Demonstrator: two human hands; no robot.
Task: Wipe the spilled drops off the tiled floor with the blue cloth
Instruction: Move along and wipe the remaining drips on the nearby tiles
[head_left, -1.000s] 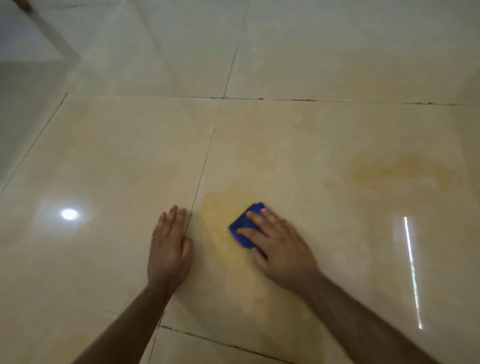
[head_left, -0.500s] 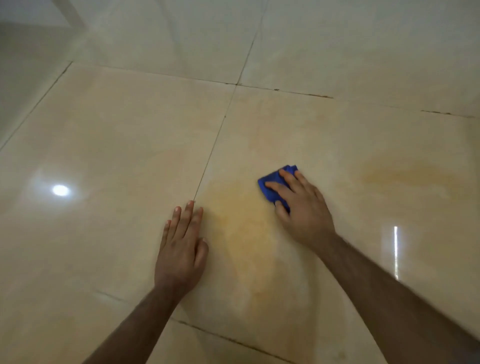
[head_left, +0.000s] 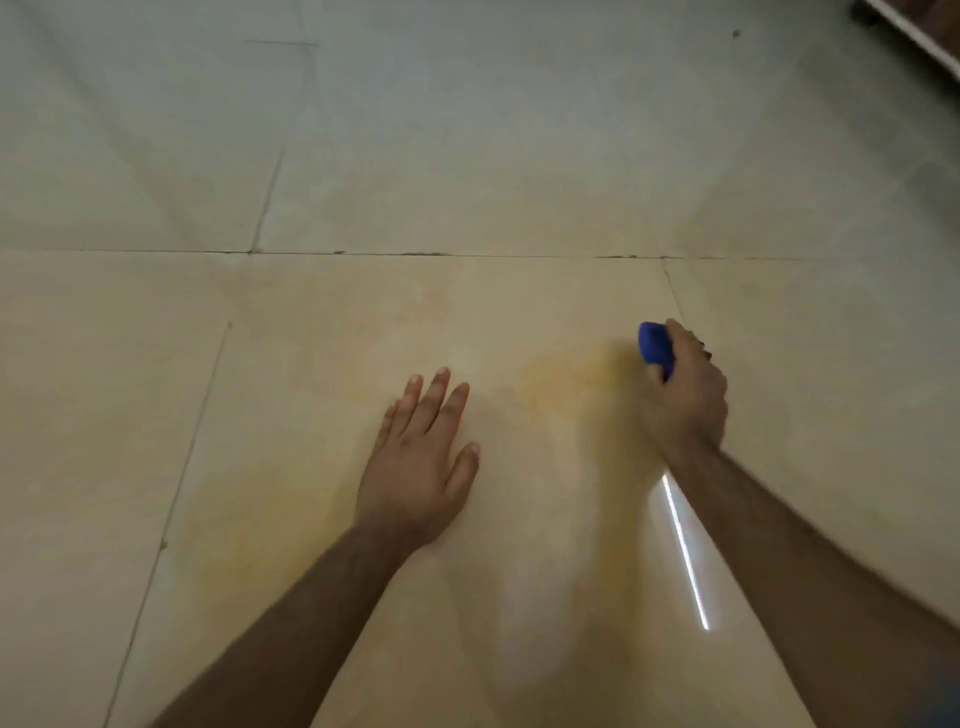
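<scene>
The blue cloth (head_left: 653, 345) is bunched in my right hand (head_left: 685, 395), whose fingers curl round it at the right of the glossy beige tiled floor (head_left: 363, 322). Only the cloth's left part shows past the knuckles. A yellowish smear (head_left: 566, 379) lies on the tile just left of the cloth. My left hand (head_left: 421, 457) rests flat on the same tile, fingers straight and spread, well left of the cloth. No separate drops can be made out.
Dark grout lines (head_left: 447, 254) cross the floor beyond my hands. A bright strip of reflected light (head_left: 685, 551) lies beside my right forearm. The edge of some furniture or a frame (head_left: 914, 36) shows at the top right corner.
My right hand has swept the cloth to the right and farther away, and now curls round it instead of pressing it flat. The view has shifted right; my left hand stays flat.
</scene>
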